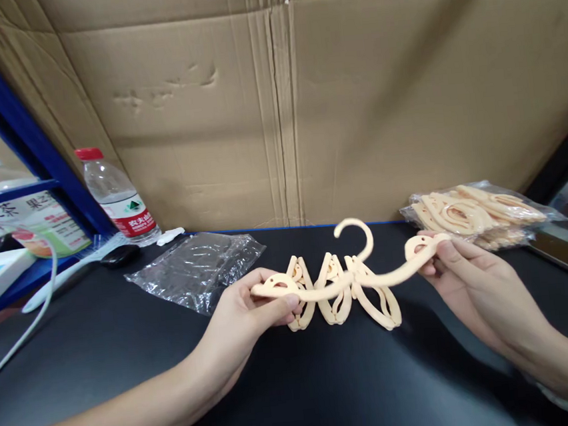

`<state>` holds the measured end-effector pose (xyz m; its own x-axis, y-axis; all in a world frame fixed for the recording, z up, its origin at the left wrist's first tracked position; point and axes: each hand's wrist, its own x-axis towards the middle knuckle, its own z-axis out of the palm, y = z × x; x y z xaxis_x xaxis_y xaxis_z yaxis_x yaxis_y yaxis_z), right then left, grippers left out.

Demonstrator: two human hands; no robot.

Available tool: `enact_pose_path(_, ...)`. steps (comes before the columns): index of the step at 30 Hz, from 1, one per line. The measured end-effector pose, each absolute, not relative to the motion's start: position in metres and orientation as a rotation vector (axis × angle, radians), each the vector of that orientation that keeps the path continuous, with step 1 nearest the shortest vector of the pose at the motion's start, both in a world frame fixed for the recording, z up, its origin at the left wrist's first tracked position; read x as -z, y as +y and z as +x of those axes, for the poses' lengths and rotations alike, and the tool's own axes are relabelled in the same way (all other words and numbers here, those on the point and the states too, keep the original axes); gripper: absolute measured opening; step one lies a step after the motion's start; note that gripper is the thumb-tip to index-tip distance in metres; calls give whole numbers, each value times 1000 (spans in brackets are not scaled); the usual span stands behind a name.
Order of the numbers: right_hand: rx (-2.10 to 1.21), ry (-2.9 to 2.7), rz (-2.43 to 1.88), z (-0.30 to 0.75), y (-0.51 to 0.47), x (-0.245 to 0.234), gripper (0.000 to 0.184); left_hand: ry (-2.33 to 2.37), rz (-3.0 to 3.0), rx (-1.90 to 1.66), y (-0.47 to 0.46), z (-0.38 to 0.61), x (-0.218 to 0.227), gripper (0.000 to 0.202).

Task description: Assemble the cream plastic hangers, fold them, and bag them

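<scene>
I hold a cream plastic folding hanger [350, 277] by its two ends just above the black table [100, 338]. My left hand [250, 310] pinches the left end of its curved bar. My right hand [463, 269] pinches the right end. Several looped clip parts hang under the bar and a hook rises from its middle. Both hands are closed on the hanger.
A clear bag of more cream hangers [480, 214] lies at the right rear. An empty crumpled plastic bag [196, 268] lies left of centre. A water bottle [116, 199] stands by blue shelving [30, 140]. A cardboard wall [303, 97] closes the back. A white cable [37, 310] crosses the left.
</scene>
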<state>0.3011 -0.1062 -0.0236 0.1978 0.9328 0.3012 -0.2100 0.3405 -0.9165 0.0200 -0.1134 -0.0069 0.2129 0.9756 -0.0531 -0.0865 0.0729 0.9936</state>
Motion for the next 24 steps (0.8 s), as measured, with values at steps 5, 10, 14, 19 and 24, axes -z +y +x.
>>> enact_pose_path(5, -1025, -1069, -945, 299, -110, 25, 27, 994, 1190, -1010, -115, 22, 11, 25)
enact_pose_path(10, -1201, -1451, -977, 288, -128, 28, 37, 1028, 1159, -946, -122, 28, 12, 28)
enact_pose_path(14, -1165, -1680, -914, 276, -145, 31, 45, 985, 1124, -928, -127, 32, 11, 26)
enact_pose_path(19, -945, -1683, -891, 273, -149, 37, 25, 950, 1101, -924, -131, 35, 12, 24)
enact_pose_path(24, -581, -2146, -896, 276, -152, 30, 33, 927, 1141, -895, -132, 37, 13, 28)
